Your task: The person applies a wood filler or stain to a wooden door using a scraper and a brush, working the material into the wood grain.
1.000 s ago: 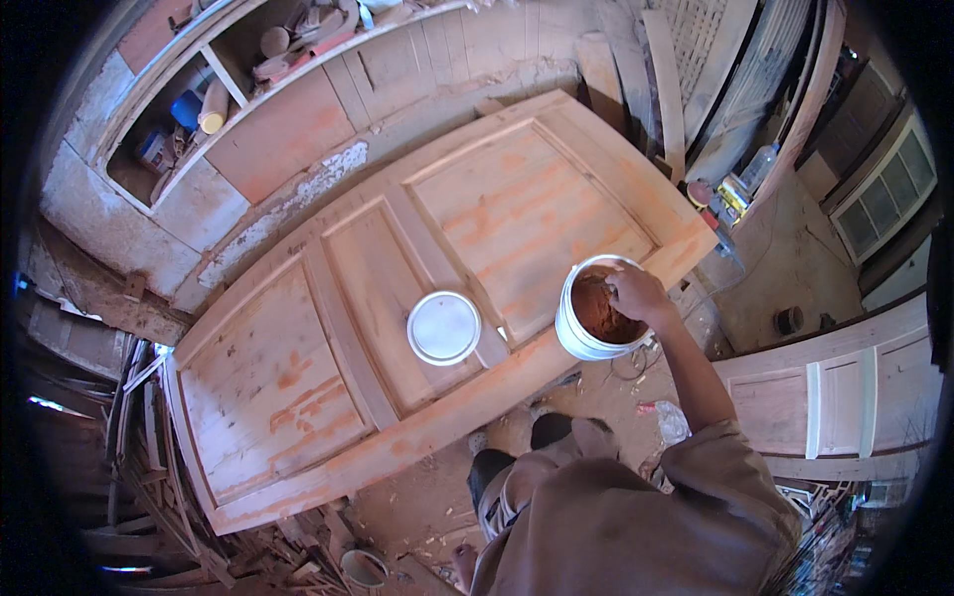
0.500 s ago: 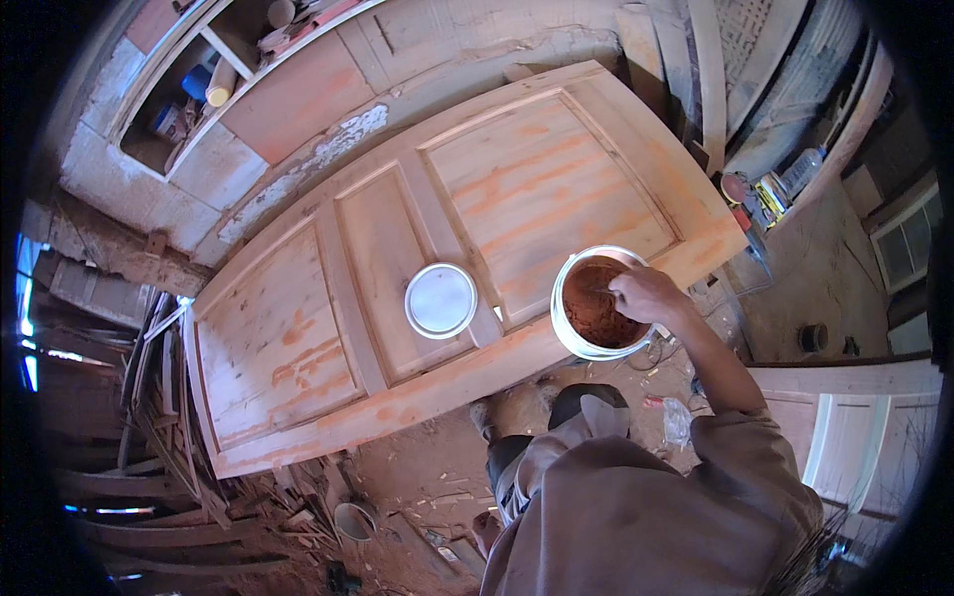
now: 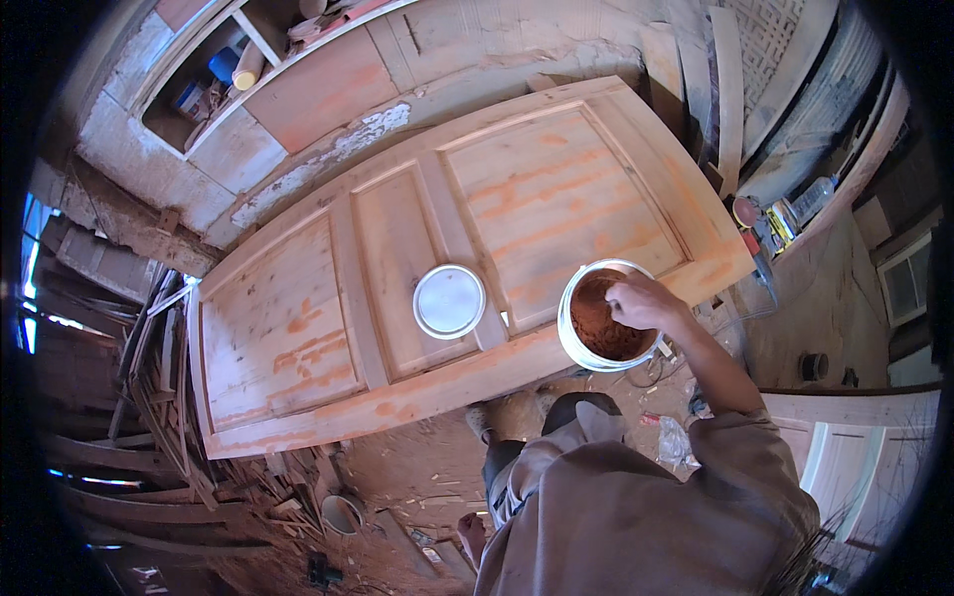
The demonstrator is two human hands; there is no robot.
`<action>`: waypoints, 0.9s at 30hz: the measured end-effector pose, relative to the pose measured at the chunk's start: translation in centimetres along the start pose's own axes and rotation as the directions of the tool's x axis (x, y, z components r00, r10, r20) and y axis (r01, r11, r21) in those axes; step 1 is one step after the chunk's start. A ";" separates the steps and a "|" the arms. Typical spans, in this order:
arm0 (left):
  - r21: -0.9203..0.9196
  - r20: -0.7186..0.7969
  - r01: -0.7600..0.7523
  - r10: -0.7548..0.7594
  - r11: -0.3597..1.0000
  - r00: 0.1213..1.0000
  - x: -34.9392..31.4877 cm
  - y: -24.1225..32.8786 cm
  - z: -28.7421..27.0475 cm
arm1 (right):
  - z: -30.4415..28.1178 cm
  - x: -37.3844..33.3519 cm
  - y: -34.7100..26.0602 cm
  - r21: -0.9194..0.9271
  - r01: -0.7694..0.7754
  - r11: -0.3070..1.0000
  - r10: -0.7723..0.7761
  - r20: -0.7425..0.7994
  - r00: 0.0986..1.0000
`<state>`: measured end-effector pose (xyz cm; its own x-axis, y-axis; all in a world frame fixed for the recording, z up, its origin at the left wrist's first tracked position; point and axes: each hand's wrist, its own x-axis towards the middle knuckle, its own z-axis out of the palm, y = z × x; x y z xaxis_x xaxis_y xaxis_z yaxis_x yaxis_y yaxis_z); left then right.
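Observation:
A white bucket (image 3: pixel 566 343) of reddish-brown paste (image 3: pixel 601 323) stands at the near edge of a panelled wooden door (image 3: pixel 397 399). My right hand (image 3: pixel 644 301) reaches over its rim, fingers curled together just above the paste. Whatever they grip is hidden by the hand and the dark inside of the bucket. On the door's middle, left of the bucket, lies a round white lid (image 3: pixel 449 302). Low at my side hangs my left hand (image 3: pixel 472 533), small and partly behind my clothing, so its fingers do not show clearly. Orange-brown smears mark the door's panels.
Wood scraps (image 3: pixel 189 437) are heaped at the left. A shelf (image 3: pixel 214 84) with jars runs along the back wall. Small tools and a plastic bottle (image 3: pixel 815 199) sit beyond the door's right end. Shavings and a plastic bag (image 3: pixel 676 442) litter the floor.
The whole view has shifted a little, so the door and bucket appear slightly lower and to the right. My right hand stays inside the bucket, its wrist turned slightly.

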<state>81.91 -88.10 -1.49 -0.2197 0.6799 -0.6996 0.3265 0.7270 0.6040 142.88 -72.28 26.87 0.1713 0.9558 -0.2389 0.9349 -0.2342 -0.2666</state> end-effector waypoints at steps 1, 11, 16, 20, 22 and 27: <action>-0.008 -0.006 0.005 -0.005 1.000 1.000 -0.1 0.4 0.2 | -1.4 -0.6 -0.2 0.079 0.007 0.997 -0.012 0.072 0.997; 0.051 0.036 0.096 -0.098 0.994 0.995 0.3 2.3 -0.6 | 2.1 3.1 -0.5 -0.138 -0.121 0.983 0.125 0.025 0.992; -0.014 -0.008 -0.069 0.068 0.998 0.998 -0.1 1.4 -1.8 | 0.1 1.0 0.8 0.071 0.041 0.997 -0.042 0.006 0.999; 0.148 0.031 -0.059 0.055 0.987 0.998 -1.2 4.8 -1.4 | -4.5 -1.5 1.7 0.201 -0.007 0.980 -0.023 0.145 0.989; 0.112 0.028 -0.022 0.019 0.993 0.999 0.0 3.3 -2.0 | -4.6 -2.5 3.5 0.299 0.051 0.953 -0.070 0.052 0.996; 0.093 0.087 -0.081 0.073 0.992 0.993 1.0 3.0 -1.0 | -4.4 -6.9 5.8 0.546 -0.308 0.779 0.277 0.141 0.950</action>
<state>81.72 -85.21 0.02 -0.1142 0.7204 -0.6840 0.4277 0.6571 0.6207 148.49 -79.47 31.10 0.3779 0.8184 -0.4329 0.5062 -0.5741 -0.6436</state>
